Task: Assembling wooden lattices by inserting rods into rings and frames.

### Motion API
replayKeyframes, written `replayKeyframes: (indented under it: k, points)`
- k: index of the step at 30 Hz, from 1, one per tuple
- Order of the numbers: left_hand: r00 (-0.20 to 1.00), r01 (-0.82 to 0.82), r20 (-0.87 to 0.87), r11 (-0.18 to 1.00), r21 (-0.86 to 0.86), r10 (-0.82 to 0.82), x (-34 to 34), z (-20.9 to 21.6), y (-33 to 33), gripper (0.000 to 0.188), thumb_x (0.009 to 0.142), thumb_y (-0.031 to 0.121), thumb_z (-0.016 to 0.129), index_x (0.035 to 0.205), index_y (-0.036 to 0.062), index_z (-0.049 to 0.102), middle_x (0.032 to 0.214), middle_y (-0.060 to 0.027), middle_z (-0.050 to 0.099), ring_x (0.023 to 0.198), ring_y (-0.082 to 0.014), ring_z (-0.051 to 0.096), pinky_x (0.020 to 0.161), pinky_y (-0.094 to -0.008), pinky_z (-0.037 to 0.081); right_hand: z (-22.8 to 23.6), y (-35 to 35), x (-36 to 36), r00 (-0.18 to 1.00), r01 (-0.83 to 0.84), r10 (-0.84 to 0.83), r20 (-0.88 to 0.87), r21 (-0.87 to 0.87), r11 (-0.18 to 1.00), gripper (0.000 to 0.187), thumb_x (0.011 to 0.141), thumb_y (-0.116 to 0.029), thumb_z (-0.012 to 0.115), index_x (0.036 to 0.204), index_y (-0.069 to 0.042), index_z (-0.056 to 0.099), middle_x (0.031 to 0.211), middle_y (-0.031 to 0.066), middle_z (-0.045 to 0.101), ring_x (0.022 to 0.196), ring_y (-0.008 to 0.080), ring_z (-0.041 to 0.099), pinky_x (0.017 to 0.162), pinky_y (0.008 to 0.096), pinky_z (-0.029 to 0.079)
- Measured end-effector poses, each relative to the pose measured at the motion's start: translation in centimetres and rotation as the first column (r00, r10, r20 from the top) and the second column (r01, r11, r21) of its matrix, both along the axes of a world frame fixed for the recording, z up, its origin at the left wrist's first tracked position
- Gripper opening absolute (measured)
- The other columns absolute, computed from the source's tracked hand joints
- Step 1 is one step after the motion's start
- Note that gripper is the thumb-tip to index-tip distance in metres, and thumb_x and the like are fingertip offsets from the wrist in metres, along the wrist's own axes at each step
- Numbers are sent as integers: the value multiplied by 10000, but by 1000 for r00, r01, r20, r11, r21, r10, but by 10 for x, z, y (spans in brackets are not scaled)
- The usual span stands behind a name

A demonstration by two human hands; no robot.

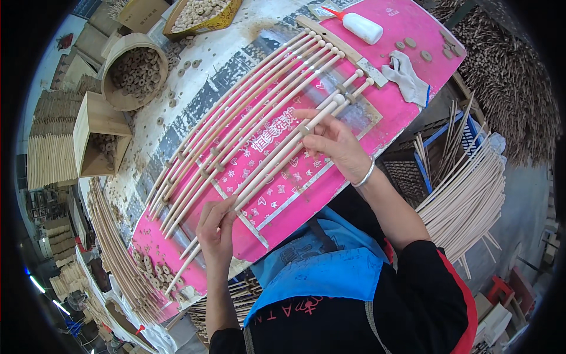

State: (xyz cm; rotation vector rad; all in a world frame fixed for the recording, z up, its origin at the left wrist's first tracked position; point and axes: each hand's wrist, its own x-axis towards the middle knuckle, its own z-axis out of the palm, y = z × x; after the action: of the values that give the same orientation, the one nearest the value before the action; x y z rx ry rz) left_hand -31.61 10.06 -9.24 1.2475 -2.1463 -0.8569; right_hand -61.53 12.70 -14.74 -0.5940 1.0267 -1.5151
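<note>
Two pale wooden rods with rounded heads (pixel 272 160) slant across the pink printed board (pixel 401 17) in front of me. My left hand (pixel 217 229) is closed around their near ends. Farther up, the fingers of my right hand (pixel 335 144) pinch a small brown wooden ring (pixel 304 129) on the rods. To the left of them several similar knobbed rods (pixel 247 100) lie side by side, some with rings (pixel 214 152) on them. Their knobs are close to a wooden bar (pixel 345 50) across the far side. My fingers partly hide the held rods.
A white glue bottle (pixel 362 28), a white glove (pixel 407 76) and loose wooden discs (pixel 425 55) lie at the far right. Ring-filled wooden containers (pixel 112 88) stand at left, a yellow box (pixel 221 25) behind. Rod bundles (pixel 466 200) lean right, beside a blue crate (pixel 435 144).
</note>
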Motion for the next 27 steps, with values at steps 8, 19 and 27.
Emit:
replayKeyframes:
  k: [8,19,27]
  points:
    - [1000,24,-9,1000,18,-23,-7,-3,-4,258,910,-62,676,1157,-11,731,966,-111,658,852,-193,640,740,-307,512,-9,2,-23,990,-72,93,-103,194,978,369,970,-222,752,1271,-26,668,965,-7,672,750,43,599,648,185,479]
    - [998,58,25,998,14,-59,-21,-7,-18,268,907,-84,663,1158,-14,728,972,-111,661,864,-192,640,740,-302,509,-14,1,-32,991,16,3,-137,141,990,315,967,-280,759,1110,-9,687,806,-6,655,627,45,585,529,190,432]
    - [993,118,32,991,-64,-116,-52,-20,-46,260,905,-98,656,1138,-8,727,967,-112,668,853,-196,641,737,-307,514,-13,7,-54,918,278,-240,-316,79,957,210,996,-196,720,1023,-3,642,705,5,643,585,52,586,504,206,436]
